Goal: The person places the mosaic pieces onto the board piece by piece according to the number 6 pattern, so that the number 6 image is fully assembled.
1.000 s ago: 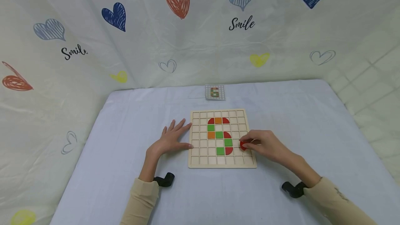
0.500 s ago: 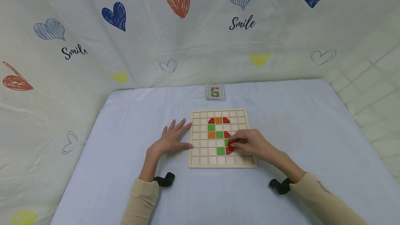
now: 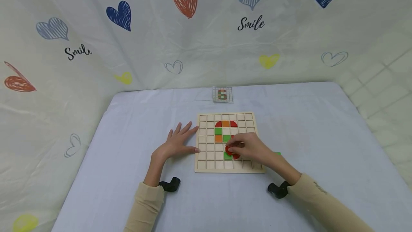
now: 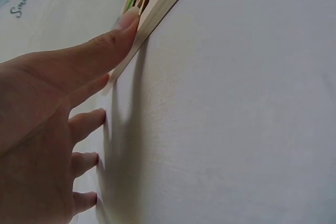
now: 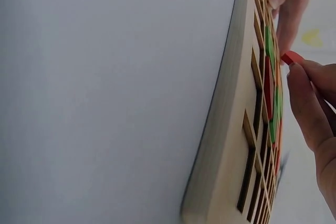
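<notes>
A wooden grid board lies on the table with red rounded tiles, orange squares and green squares set in some of its cells. My right hand pinches a red rounded tile between thumb and fingers, over the board's middle. In the right wrist view that tile stands clear above the grid; its full outline is partly hidden by the fingertips. With fingers spread, my left hand rests at the board's left edge, its thumb and index fingertip touching the frame. My right hand covers some cells and tiles.
At the back of the table lies a small card printed with a coloured grid pattern. A bit of green shows beside my right wrist, mostly hidden. A white tablecloth covers the table, and a printed curtain hangs behind.
My right hand has moved left across the board, carrying the red tile from its right side to near the middle. My left hand has kept its place.
</notes>
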`<state>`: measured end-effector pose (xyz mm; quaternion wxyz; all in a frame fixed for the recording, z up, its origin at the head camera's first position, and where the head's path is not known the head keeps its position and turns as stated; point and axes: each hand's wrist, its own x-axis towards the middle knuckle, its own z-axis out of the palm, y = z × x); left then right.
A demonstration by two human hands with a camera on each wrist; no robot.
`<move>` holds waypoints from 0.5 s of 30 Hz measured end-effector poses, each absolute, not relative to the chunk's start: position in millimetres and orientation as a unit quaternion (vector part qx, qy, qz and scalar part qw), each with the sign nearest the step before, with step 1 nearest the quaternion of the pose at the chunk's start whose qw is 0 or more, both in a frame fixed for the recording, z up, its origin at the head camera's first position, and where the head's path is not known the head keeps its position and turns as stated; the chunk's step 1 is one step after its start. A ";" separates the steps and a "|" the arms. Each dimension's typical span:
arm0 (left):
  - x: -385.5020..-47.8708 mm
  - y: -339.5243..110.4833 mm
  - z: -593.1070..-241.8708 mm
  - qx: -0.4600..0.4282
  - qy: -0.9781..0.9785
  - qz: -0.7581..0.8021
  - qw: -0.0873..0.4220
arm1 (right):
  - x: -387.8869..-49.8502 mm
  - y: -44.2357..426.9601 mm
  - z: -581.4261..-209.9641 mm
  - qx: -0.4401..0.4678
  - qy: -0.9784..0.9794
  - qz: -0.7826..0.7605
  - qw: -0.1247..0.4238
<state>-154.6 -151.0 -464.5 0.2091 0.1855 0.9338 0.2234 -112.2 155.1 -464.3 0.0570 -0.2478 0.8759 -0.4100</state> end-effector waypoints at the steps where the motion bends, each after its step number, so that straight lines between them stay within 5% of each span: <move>1: -154.5 -150.9 -464.3 0.185 0.934 0.224 0.210 | -112.3 153.3 -464.1 -0.246 0.876 -0.411 0.057; 15: -155.8 -150.8 -464.8 0.184 0.934 0.222 0.213 | -115.6 129.4 -463.2 -0.242 0.889 -0.378 0.088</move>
